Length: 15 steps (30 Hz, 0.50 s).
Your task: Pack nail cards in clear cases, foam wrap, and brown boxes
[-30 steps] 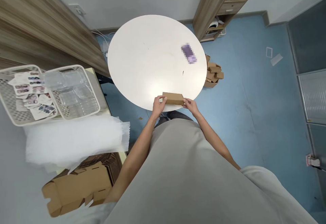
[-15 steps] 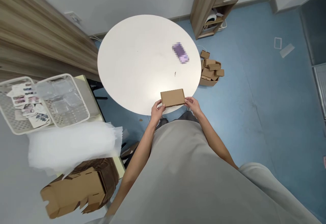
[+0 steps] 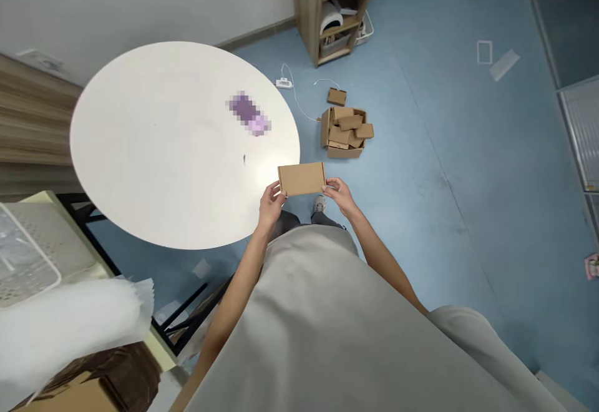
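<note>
A flat, closed brown cardboard box [image 3: 302,179] is held level in front of my body, by the right edge of the round white table [image 3: 154,168]. My left hand [image 3: 271,203] grips its left end, thumb at the near corner. At the right end, my right hand [image 3: 340,195] pinches the box between thumb and fingers. On the tabletop lies a blurred purple item [image 3: 248,112], and a tiny dark object [image 3: 244,158] sits nearer to the box.
On the floor to the right stands an open carton [image 3: 344,153] full of small brown boxes, with a single small box [image 3: 336,96] behind it. A wooden shelf unit [image 3: 306,12] stands at the back. White sheets [image 3: 84,318] and a basket [image 3: 51,268] are at left.
My view has swung to the right, so the table now sits further left. Both hands have carried the box rightward, off the table's near edge toward the carton side.
</note>
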Motion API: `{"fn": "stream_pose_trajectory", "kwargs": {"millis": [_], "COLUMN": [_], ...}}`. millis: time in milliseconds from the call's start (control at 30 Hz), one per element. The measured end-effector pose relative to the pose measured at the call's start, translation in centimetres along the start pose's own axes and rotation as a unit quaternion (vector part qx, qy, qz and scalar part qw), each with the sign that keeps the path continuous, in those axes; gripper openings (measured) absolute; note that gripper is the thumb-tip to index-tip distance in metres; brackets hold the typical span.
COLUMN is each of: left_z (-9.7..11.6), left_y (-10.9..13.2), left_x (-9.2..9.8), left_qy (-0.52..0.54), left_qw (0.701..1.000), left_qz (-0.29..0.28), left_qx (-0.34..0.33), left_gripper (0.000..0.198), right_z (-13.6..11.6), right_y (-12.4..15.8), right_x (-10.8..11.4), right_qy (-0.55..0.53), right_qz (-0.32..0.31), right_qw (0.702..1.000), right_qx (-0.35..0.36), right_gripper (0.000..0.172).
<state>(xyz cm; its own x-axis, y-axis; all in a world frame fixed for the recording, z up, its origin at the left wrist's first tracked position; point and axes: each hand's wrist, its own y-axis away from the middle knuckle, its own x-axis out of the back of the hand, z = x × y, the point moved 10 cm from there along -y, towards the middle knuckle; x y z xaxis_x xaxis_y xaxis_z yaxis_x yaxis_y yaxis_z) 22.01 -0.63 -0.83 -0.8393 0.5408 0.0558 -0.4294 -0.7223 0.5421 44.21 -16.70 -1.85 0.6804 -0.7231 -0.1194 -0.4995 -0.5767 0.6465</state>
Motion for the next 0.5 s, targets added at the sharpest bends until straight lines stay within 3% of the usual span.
{"fn": "stream_pose_trajectory", "kwargs": {"millis": [267,500], "left_z": [2.4,4.8], "left_y": [-3.9,-8.6], "left_x": [-4.1,-8.1], "left_qy": [-0.082,-0.112], "left_qw": [0.994,0.982], "left_qz": [-0.056,-0.144], "left_qx": [0.042,0.057], "left_gripper": [0.053,0.045], "right_z": [-2.2,-4.6], "right_y": [-2.5,-3.6], "right_x": [3.2,6.6], "right_qy": [-0.013,-0.013], "right_qz": [0.052,0.12], "right_qw": [0.999,0.993], "right_qx": [-0.007,0.008], "right_gripper": [0.051,0.053]}}
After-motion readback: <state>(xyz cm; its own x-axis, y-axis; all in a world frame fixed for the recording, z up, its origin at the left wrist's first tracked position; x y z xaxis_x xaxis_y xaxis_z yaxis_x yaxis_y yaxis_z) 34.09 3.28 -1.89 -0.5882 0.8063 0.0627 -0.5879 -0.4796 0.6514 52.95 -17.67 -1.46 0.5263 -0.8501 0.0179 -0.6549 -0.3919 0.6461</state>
